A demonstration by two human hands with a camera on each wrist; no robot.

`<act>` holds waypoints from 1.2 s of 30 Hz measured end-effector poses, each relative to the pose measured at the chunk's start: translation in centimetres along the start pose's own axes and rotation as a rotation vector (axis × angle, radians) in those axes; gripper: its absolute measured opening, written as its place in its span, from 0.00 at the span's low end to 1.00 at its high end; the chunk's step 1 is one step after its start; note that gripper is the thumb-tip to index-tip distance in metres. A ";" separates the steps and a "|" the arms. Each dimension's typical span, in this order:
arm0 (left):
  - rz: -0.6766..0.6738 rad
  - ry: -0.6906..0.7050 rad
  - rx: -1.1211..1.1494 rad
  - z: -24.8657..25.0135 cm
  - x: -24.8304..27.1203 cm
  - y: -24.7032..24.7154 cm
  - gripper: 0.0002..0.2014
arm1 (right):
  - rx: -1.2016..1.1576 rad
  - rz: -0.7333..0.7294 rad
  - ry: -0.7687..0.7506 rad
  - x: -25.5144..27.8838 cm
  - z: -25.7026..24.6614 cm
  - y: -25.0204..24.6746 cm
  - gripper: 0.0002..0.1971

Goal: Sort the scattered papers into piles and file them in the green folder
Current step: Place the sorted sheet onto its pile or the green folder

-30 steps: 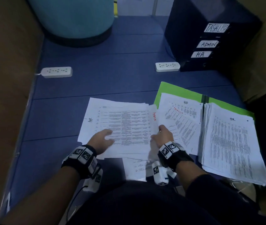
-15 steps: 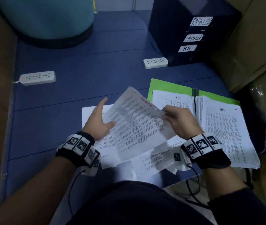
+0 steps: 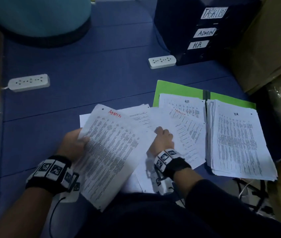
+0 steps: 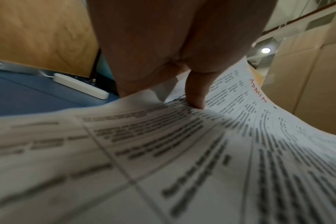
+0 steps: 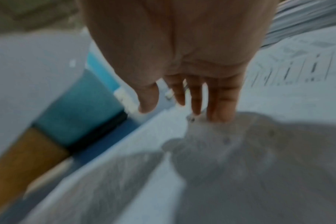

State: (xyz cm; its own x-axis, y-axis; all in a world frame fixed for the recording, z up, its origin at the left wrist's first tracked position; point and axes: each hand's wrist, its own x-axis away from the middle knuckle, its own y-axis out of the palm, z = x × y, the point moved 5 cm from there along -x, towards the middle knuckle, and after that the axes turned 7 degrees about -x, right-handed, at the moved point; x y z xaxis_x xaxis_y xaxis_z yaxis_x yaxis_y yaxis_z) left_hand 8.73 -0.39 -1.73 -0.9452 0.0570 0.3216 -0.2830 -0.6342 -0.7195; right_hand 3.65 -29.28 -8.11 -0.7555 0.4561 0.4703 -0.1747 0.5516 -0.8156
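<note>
Blue padded mat (image 3: 84,86), left hand (image 3: 72,145) fingers pinching thin printed ADMIN sheet (image 3: 112,152), right hand (image 3: 163,138) fingers straight on flat papers (image 3: 186,134).

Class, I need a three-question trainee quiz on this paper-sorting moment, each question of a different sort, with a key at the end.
1. True or false: the left hand holds the sheet marked ADMIN.
2. Multiple choice: the thick stack marked HR lies on (A) the black labelled drawers, (B) the right half of the open green folder, (C) a white power strip.
3. Fill in: the right hand rests on loose sheets next to the one marked in red ____.

Key: 1 true; 2 B; 3 TASKLIST.
</note>
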 end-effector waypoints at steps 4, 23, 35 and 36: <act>0.007 -0.019 -0.004 -0.7 -0.3 -0.1 0.05 | 0.001 0.011 -0.010 0.2 -1.0 1.1 0.21; -0.367 0.177 0.402 6.9 -2.7 -0.2 0.07 | -1.001 -0.365 -0.802 8.2 -5.7 -15.1 0.14; -0.137 0.171 0.385 4.1 -3.4 -1.6 0.28 | -1.010 0.097 -0.465 1.6 -3.1 -12.3 0.08; -0.117 0.163 0.320 3.3 -3.4 -1.7 0.27 | -0.883 0.118 -0.376 0.8 -2.5 -10.8 0.07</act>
State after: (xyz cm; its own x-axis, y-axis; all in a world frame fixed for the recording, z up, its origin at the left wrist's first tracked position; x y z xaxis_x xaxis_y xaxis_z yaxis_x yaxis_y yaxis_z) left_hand 12.94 -2.10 0.43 -0.9304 0.2490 0.2689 -0.3495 -0.8236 -0.4467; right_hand 6.49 -33.14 1.93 -0.9175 0.3730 0.1378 0.3364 0.9129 -0.2312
